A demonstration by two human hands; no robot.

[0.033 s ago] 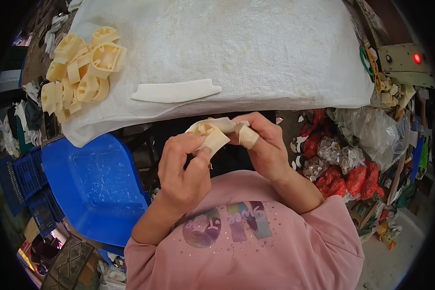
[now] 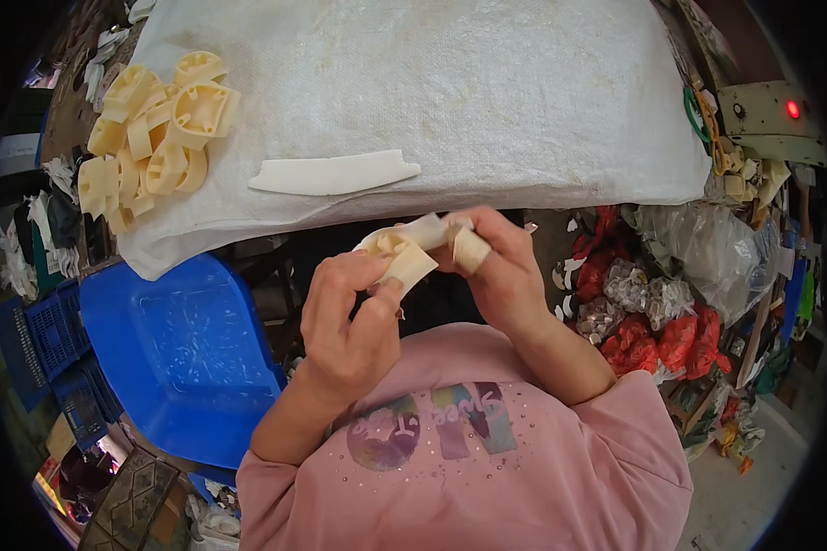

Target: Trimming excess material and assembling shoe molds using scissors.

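Note:
In front of my chest, my left hand [image 2: 347, 308] grips a cream moulded plastic part [image 2: 408, 264] between thumb and fingers. Along the part's far side curves a white strip [image 2: 420, 231], its right end raised. My right hand [image 2: 498, 266] pinches at that end, slightly blurred, and its fingertips are partly hidden. Beige tape [image 2: 470, 250] is wrapped round the right thumb. Beyond my hands, a similar flat white strip [image 2: 335, 173] with notched ends lies on the table's white woven cover [image 2: 450, 92]. Several cream plastic parts [image 2: 202, 112] are heaped at the table's left.
A blue plastic tub [image 2: 193, 344] stands at my left, beside dark blue crates [image 2: 60, 321]. Right of me are red plastic bags [image 2: 629, 344] and clear plastic sheeting [image 2: 708, 253]. A machine box with a red lamp [image 2: 793, 110] sits at the far right.
The right hand has shifted slightly, its fingers moving up and left. The white strip's right end now tilts higher. My left hand and the cream part have stayed in place.

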